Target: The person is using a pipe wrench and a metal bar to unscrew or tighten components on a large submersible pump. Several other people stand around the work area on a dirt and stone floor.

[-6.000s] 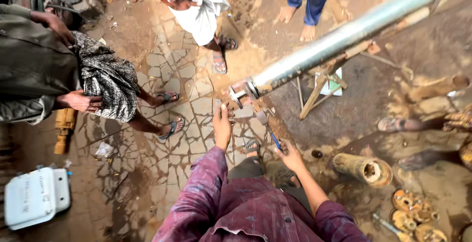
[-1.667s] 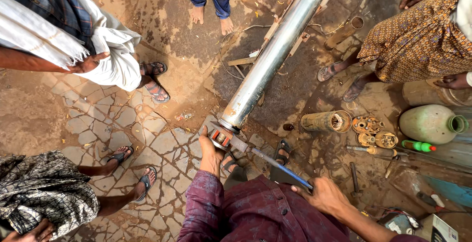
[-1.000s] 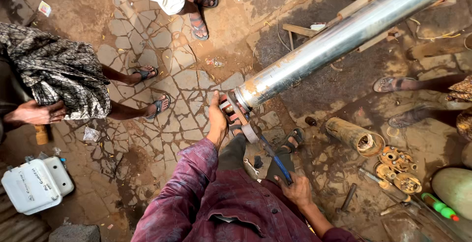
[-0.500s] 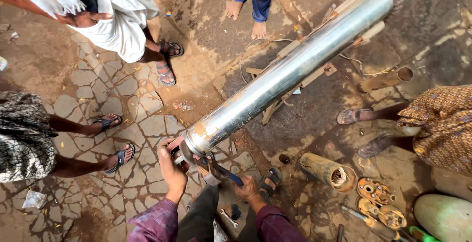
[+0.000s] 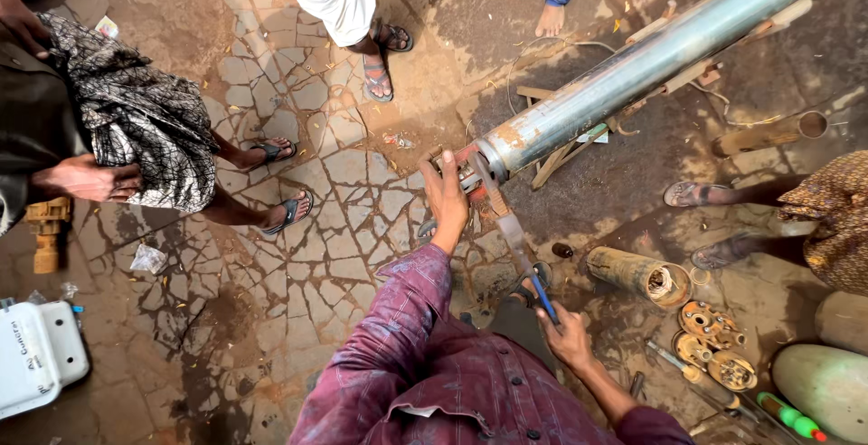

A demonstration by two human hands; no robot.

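A long pipe wrench (image 5: 506, 219) is clamped by its red head onto the near end of a big steel cylinder (image 5: 651, 56) that lies slanting across wooden props above the muddy ground. The left hand (image 5: 445, 194) is closed over the wrench head where it bites the cylinder's end, and the right hand (image 5: 565, 336) is wrapped around the blue-tipped handle end, low by the person's knee. The wrench looks like stiff, heavy iron, best held far out on the handle for leverage with the other hand steadying the head; the cylinder looks heavy, smooth and slick, with rust patches near its end, likely to roll unless braced. Around it the cracked stone paving (image 5: 298, 255) is wet and gritty. A short rusty tube (image 5: 637, 275) and round brass-coloured discs (image 5: 710, 341) lie to the right, and bystanders' sandalled feet (image 5: 280, 214) stand near, apart from the work.
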